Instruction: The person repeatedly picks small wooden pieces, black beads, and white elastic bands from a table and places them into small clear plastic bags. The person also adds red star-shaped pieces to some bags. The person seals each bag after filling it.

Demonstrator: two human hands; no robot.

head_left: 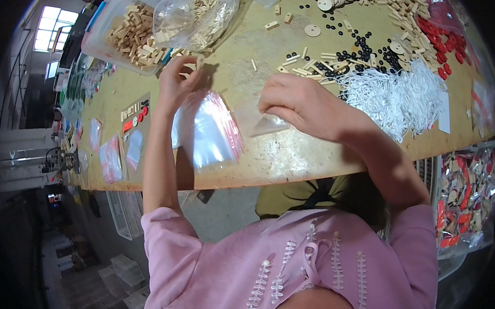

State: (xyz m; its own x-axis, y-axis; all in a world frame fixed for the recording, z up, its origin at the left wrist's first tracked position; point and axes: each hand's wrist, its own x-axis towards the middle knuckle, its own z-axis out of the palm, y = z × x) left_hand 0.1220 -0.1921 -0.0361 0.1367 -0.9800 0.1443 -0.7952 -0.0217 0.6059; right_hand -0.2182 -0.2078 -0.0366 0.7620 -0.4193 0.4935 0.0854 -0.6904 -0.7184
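My left hand (178, 84) is closed in a pinch on a small pale wooden piece (200, 62), held just in front of a clear plastic tub (102, 57) of wooden blocks. The fingers of my right hand (303, 104) are pressed together on a small clear plastic bag (269, 125), which lies partly beneath them. Between my arms a fanned stack of clear zip bags (204, 131) with pink edges rests on the table. A single thin wooden stick (254, 65) lies between the two hands.
Black beads (359, 48) and wooden sticks scatter beyond my right hand, beside a heap of white cords (390, 99). Red pieces (449, 43) and wooden discs (324, 4) lie farther off. A sample card (137, 124) and the table's front edge (282, 182) are nearer.
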